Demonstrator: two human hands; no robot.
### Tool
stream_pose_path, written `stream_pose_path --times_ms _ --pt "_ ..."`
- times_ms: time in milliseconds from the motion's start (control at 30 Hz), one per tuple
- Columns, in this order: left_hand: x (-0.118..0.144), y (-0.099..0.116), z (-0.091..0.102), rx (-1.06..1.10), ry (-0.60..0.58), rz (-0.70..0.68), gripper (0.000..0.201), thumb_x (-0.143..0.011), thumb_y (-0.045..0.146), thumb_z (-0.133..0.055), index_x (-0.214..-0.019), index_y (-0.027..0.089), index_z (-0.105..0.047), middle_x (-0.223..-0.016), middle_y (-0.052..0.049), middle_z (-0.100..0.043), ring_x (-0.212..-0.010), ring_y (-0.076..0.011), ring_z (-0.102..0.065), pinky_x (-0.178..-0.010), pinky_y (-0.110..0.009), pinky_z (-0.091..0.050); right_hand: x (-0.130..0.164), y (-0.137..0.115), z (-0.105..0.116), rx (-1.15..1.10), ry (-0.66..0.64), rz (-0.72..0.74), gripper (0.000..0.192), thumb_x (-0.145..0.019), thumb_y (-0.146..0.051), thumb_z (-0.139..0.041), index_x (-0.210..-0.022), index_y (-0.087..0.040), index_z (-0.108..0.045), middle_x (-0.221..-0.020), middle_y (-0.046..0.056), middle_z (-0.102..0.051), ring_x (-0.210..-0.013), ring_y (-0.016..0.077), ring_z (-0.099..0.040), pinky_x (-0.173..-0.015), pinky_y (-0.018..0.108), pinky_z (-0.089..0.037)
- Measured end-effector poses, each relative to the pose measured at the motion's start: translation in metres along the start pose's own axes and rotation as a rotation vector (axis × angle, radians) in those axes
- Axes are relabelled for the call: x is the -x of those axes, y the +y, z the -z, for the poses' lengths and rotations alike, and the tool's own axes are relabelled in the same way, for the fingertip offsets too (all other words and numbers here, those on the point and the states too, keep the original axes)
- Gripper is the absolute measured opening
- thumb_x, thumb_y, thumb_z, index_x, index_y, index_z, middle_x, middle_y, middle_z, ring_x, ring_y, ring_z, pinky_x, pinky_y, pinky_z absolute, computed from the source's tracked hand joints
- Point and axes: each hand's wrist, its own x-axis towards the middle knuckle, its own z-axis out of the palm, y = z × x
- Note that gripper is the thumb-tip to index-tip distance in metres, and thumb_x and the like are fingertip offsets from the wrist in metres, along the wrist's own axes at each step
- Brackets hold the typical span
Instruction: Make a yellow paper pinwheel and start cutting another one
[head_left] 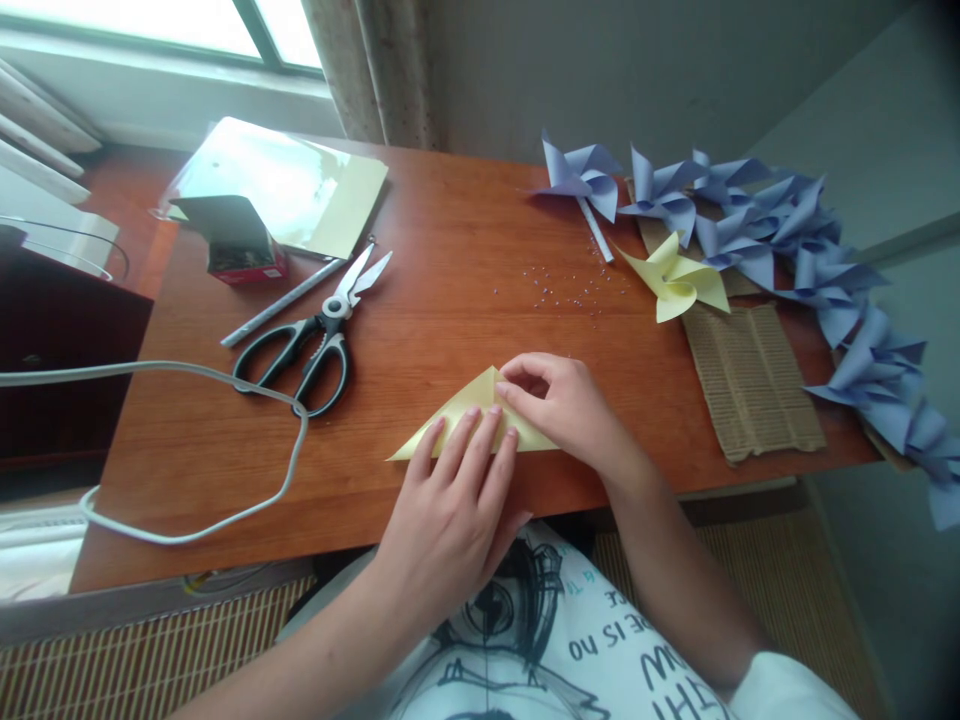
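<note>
A pale yellow paper (459, 412), folded into a triangle, lies near the front edge of the wooden table (450, 260). My left hand (450, 500) presses flat on its lower part with fingers spread. My right hand (562, 405) pinches the triangle's top corner with fingertips. Both hands touch the paper.
Black-handled scissors (315, 340) and a grey rod (281, 302) lie to the left, beside a small box (240, 250) and a sheet stack (300, 190). A white cable (225, 400) loops across the left. A yellow pinwheel (679, 280), several blue pinwheels (787, 230), corrugated cardboard (750, 380) and tiny beads (562, 290) sit on the right.
</note>
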Motion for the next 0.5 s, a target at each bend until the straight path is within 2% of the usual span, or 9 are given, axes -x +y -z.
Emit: stream_pose_path --times_ms 100,200,267,367,500 --pt "-0.009 -0.016 0.016 0.035 0.154 -0.02 0.053 -0.094 0.035 -0.061 -0.139 0.007 -0.056 -0.146 -0.019 -0.057 -0.132 -0.0345 -0.055 -0.11 -0.046 -0.044 0.008 0.002 0.006 -0.158 -0.097 -0.063 0.011 -0.09 -0.027 -0.065 -0.087 -0.021 -0.073 -0.083 0.0 -0.075 -0.075 0.0153 -0.067 -0.069 0.026 -0.049" --pt "-0.027 -0.038 0.029 0.171 0.226 0.125 0.042 -0.092 0.03 -0.064 -0.13 0.011 -0.063 -0.129 -0.016 -0.069 -0.116 -0.03 -0.065 -0.1 -0.042 -0.051 0.016 -0.001 0.013 -0.246 -0.152 -0.116 0.012 -0.09 -0.031 -0.067 -0.088 -0.021 -0.073 -0.083 -0.001 -0.075 -0.074 0.0151 -0.066 -0.067 0.025 -0.049" --pt "-0.04 -0.049 0.032 0.437 0.146 0.21 0.031 -0.091 0.032 -0.067 -0.114 0.012 -0.069 -0.106 -0.012 -0.075 -0.095 -0.0244 -0.07 -0.084 -0.035 -0.056 0.02 -0.005 0.017 -0.277 -0.173 -0.128 0.011 -0.089 -0.031 -0.068 -0.088 -0.021 -0.073 -0.084 -0.001 -0.074 -0.076 0.0151 -0.066 -0.068 0.025 -0.05" --pt "-0.054 -0.058 0.027 0.875 -0.086 0.261 0.021 -0.09 0.034 -0.068 -0.088 0.014 -0.072 -0.078 -0.004 -0.073 -0.069 -0.0149 -0.066 -0.064 -0.024 -0.053 0.025 -0.011 0.021 -0.276 -0.189 -0.119 0.01 -0.089 -0.029 -0.069 -0.087 -0.02 -0.073 -0.087 0.0 -0.075 -0.078 0.0154 -0.067 -0.07 0.025 -0.051" --pt "-0.059 -0.061 0.015 1.133 -0.177 0.327 0.021 -0.087 0.034 -0.071 -0.082 0.013 -0.073 -0.073 -0.002 -0.07 -0.067 -0.0126 -0.061 -0.06 -0.021 -0.049 0.026 -0.013 0.022 -0.225 -0.171 -0.101 0.008 -0.088 -0.026 -0.069 -0.086 -0.019 -0.073 -0.087 0.001 -0.076 -0.08 0.0154 -0.068 -0.072 0.025 -0.051"
